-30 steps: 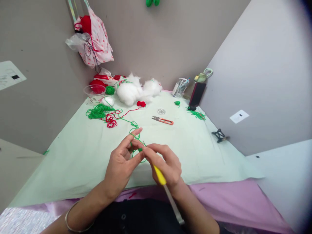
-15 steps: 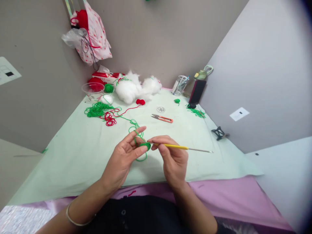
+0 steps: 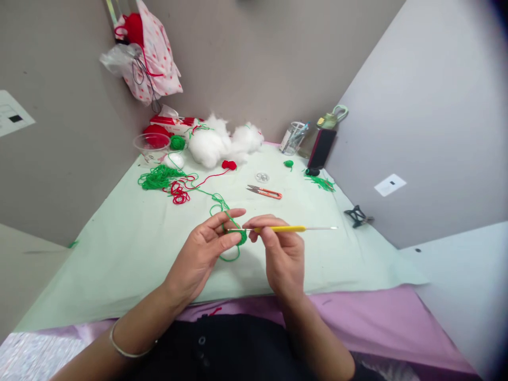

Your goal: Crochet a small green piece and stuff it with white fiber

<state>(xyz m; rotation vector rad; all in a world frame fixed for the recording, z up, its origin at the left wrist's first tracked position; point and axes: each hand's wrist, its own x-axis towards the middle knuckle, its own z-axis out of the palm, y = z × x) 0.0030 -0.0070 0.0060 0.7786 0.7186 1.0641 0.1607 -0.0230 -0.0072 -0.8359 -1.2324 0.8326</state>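
Observation:
A small green crochet piece [image 3: 243, 238] is pinched in my left hand [image 3: 206, 248], between thumb and fingers. Green yarn [image 3: 217, 200] runs over the raised left forefinger and back across the table; a loop of it hangs below the piece. My right hand [image 3: 283, 254] grips a crochet hook [image 3: 283, 229] by its yellow handle. The hook's thin metal end lies at the upper edge of the piece and points left across the left fingers. Whether yarn sits on its tip is too small to tell.
Thread snips [image 3: 265, 192] and a clear round case [image 3: 262, 178] lie beyond my hands. Green yarn [image 3: 159, 178], red yarn [image 3: 179, 193], a plastic tub [image 3: 151, 153] and white stuffing [image 3: 208, 148] are at back left. A phone [image 3: 322, 149] leans at back right, near a cup [image 3: 292, 138].
The hook has slid left and levelled out, its metal end now reaching past the green piece. My right hand has shifted slightly up, and the left forefinger has tilted right.

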